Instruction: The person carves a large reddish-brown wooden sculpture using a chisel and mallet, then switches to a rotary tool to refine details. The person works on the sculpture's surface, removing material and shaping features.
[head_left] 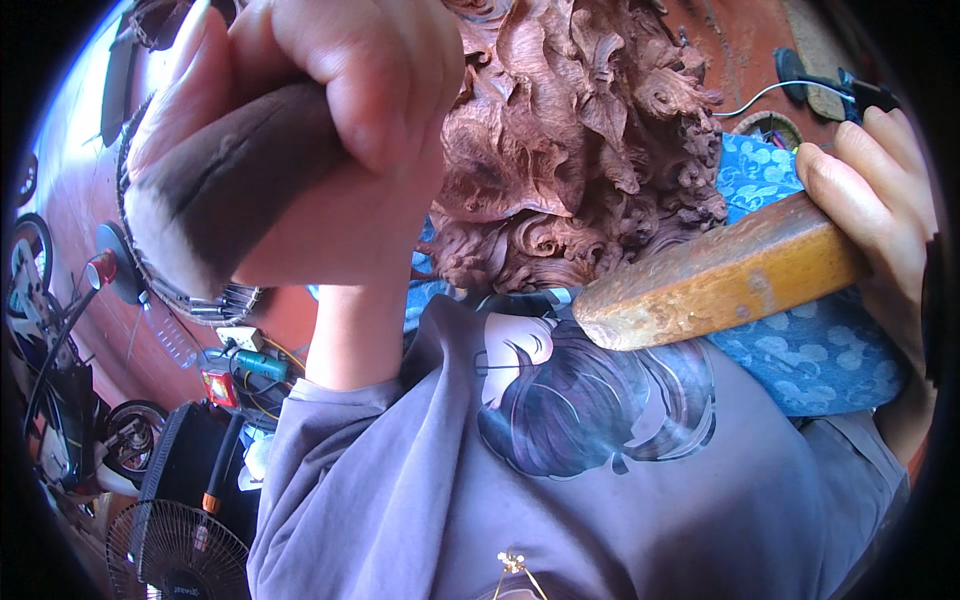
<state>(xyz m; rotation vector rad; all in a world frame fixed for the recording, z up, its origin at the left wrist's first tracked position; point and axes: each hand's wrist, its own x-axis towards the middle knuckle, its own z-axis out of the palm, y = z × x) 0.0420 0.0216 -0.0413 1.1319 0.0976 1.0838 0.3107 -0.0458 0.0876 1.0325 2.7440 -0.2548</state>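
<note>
My left hand (350, 100) is raised close to the camera at the upper left, fingers wrapped round a thick, dark brown wooden piece (250, 170) with a blunt end. The rest of that piece is hidden in the fist. On the right, my right hand (880, 190) grips one end of a wooden mallet (720, 275), a heavy yellow-brown bar with worn faces that points toward my middle. Between the hands stands a reddish-brown wood carving (570, 130), covered in deep curls and ridges. Neither held thing visibly touches it.
Blue patterned cloth (820, 350) lies over my lap beside the carving. At the left are a standing fan (175, 550), a green power tool (260, 363), cords and a wheeled vehicle (60, 400) on the red floor. A white cable (770, 92) runs across the upper right.
</note>
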